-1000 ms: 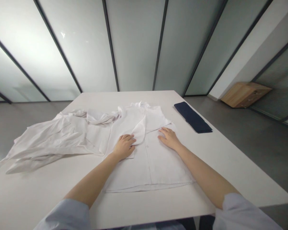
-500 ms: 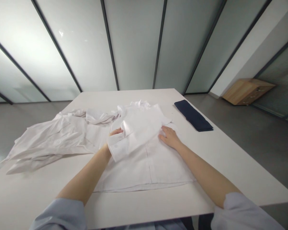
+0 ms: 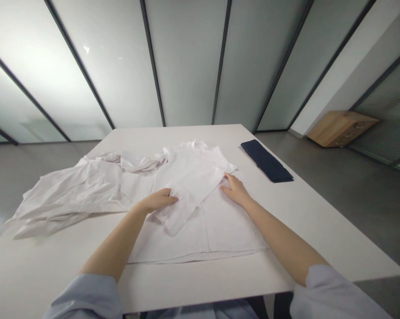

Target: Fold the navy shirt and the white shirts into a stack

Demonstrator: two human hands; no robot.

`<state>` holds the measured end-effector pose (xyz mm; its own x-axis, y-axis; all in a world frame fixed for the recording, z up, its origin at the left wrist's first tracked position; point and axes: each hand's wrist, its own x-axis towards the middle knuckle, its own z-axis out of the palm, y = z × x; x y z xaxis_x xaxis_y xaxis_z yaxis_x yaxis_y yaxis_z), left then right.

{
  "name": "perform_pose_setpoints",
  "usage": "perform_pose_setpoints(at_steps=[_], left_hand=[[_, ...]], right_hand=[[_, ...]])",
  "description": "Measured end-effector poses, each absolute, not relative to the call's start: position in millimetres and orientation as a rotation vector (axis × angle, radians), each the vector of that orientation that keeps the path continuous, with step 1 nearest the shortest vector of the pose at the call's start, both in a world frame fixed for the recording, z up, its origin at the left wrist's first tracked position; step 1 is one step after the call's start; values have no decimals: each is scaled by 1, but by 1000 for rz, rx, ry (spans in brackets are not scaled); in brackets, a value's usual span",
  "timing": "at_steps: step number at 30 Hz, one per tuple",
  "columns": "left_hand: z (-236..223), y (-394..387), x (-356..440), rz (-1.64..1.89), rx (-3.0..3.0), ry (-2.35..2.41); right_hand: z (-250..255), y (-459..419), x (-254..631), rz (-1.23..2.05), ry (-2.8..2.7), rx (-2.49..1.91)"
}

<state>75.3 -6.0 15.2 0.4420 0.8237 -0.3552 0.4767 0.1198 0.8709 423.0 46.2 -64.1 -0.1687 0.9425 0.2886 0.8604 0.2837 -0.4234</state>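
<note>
A white shirt (image 3: 193,173) lies spread on the table in front of me, its collar at the far end and its hem towards me. One sleeve (image 3: 180,219) is folded across its body, with the cuff end pointing down to the left. My left hand (image 3: 160,200) rests on this sleeve, thumb and fingers apart. At the right side of the shirt, my right hand (image 3: 235,189) touches the folded edge with its fingertips, thumb held apart from the fingers. The undersides of both hands are hidden.
A second white garment (image 3: 76,188) lies crumpled to the left, touching the shirt. Near the right edge of the white table (image 3: 306,230) is a folded dark navy cloth (image 3: 266,160). A wooden cabinet (image 3: 341,127) stands on the floor beyond, with frosted glass panels behind.
My left hand has come out from under the sleeve's cuff end and now lies on top of it. The raised cuff has dropped flatter onto the shirt. My right hand stays in place.
</note>
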Motion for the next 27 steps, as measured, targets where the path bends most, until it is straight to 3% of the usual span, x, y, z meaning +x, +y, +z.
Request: perform_pose_setpoints(at_steps=[4, 7, 11, 15, 27], left_hand=[[16, -9, 68, 348, 1464, 1040], [11, -3, 66, 283, 1799, 1359], [1, 4, 71, 478, 2183, 1683], [-5, 1, 78, 592, 2255, 1495], [-10, -7, 95, 505, 1985, 1270]], right_hand=[[-63, 46, 423, 227, -2065, -1606], [-63, 46, 423, 233, -2036, -1608], [-63, 46, 422, 236, -2007, -1603], [-63, 46, 423, 237, -2016, -1572], [-52, 40, 418, 239, -2159, -1558]])
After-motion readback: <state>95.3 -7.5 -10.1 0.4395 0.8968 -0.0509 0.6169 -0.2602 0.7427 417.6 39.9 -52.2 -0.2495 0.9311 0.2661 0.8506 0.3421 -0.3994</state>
